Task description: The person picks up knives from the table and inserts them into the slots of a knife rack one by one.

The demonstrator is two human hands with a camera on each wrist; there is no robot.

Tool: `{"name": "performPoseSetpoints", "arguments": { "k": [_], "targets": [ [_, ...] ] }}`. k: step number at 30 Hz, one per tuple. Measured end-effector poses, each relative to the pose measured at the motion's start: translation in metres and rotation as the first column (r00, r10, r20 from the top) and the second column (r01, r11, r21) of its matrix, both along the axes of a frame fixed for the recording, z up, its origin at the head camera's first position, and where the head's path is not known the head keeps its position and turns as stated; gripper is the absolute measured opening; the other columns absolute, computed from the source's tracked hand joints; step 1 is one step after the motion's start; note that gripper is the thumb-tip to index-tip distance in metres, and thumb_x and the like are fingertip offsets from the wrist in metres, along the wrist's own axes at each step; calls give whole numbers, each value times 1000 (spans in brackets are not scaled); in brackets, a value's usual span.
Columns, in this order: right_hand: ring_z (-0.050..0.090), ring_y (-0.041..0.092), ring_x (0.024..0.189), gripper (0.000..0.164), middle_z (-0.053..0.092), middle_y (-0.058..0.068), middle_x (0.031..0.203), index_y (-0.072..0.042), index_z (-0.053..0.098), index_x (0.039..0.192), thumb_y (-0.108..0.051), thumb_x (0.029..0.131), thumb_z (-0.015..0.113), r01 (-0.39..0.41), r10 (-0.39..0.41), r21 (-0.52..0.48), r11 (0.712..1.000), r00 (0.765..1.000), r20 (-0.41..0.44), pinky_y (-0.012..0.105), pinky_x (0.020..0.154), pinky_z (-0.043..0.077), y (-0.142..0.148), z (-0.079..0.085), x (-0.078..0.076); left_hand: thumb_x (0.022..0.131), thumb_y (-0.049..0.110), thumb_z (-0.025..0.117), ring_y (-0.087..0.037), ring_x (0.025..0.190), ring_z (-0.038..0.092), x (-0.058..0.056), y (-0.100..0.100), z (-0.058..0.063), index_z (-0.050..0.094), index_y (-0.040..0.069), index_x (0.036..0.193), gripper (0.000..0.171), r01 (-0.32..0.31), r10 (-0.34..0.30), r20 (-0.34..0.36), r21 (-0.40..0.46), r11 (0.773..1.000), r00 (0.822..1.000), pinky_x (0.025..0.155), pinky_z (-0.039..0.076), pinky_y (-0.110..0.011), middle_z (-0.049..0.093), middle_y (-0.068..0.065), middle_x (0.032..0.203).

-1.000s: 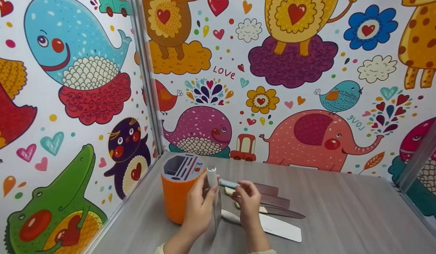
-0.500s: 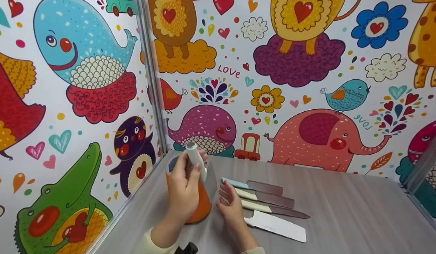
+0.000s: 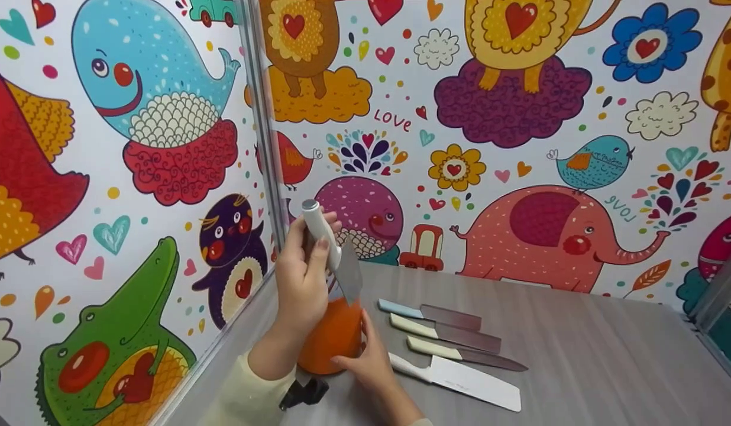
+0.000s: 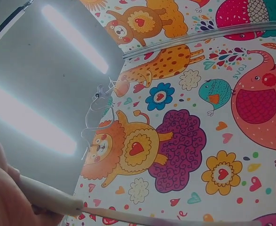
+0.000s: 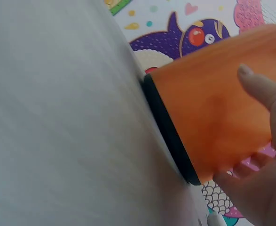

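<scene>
My left hand (image 3: 303, 281) grips the white handle of a kitchen knife (image 3: 351, 275) just above an orange knife block (image 3: 336, 337). The blade slants downward in front of the block's top, most of which my left hand hides. Whether the tip is in a slot, I cannot tell. In the left wrist view the knife's pale handle (image 4: 48, 195) lies in the hand. Low on the block's right side, my right hand (image 3: 371, 358) rests with thumb and fingers spread. The right wrist view shows its straight thumb (image 5: 262, 89) over the orange wall and its fingertips along one side.
Right of the block lie a blue-handled knife (image 3: 401, 309), two cream-handled knives (image 3: 413, 325) (image 3: 433, 348) and a white-handled cleaver (image 3: 475, 383), blades pointing right. Printed panels enclose the grey table (image 3: 602, 355) at the left and back.
My left hand has lifted the knife up and left, over the block. My right hand has left the knife and come down onto the block's side. The head view has shifted slightly.
</scene>
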State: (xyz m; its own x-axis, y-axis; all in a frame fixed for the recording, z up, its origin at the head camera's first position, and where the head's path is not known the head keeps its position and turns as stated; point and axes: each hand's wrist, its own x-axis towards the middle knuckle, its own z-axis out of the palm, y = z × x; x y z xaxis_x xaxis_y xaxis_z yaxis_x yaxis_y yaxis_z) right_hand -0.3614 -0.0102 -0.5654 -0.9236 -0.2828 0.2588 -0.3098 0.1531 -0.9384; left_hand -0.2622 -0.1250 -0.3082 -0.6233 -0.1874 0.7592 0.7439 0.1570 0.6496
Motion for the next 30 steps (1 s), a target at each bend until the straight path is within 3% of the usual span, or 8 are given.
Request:
{"name": "performPoseSetpoints", "arguments": {
  "k": [6,10,17,25,30],
  "targets": [
    [34,37,145,117,28,15,162,-14,17,159,-38,69,89,63,-62,64,996,998,-17,56,115,34,0,-5,0,103,5,46,-18,126,61,-14,-8,12,46,4,140,38,23,-23,39,15,1000,999,114,41,-35,62,-8,134],
    [35,35,145,109,29,15,161,-15,17,159,-27,75,86,50,-47,81,995,998,-45,55,117,31,0,-7,-1,103,4,45,-21,127,60,-22,-15,18,44,5,143,40,-27,22,66,73,997,998,114,41,-36,61,-8,136],
    [34,32,146,102,28,10,162,-25,16,159,-21,80,81,74,-78,89,993,996,46,56,119,28,-4,-3,-1,104,7,46,-16,130,57,-33,-25,23,43,10,144,41,-112,99,100,142,984,990,118,37,-40,61,-2,137],
    [35,30,146,102,30,7,162,-29,18,158,-21,79,83,77,-82,54,996,993,89,57,118,28,-9,0,1,104,4,43,-20,130,57,-55,-26,17,43,9,145,41,-98,76,117,191,977,990,117,38,-41,60,-5,139],
    [34,32,146,106,30,7,162,-25,19,159,-17,76,84,60,-59,-4,998,993,105,56,118,29,-11,2,1,103,5,45,-21,130,57,-65,-27,11,43,9,145,42,-115,87,146,196,974,985,116,39,-42,59,-8,140]
  ]
}}
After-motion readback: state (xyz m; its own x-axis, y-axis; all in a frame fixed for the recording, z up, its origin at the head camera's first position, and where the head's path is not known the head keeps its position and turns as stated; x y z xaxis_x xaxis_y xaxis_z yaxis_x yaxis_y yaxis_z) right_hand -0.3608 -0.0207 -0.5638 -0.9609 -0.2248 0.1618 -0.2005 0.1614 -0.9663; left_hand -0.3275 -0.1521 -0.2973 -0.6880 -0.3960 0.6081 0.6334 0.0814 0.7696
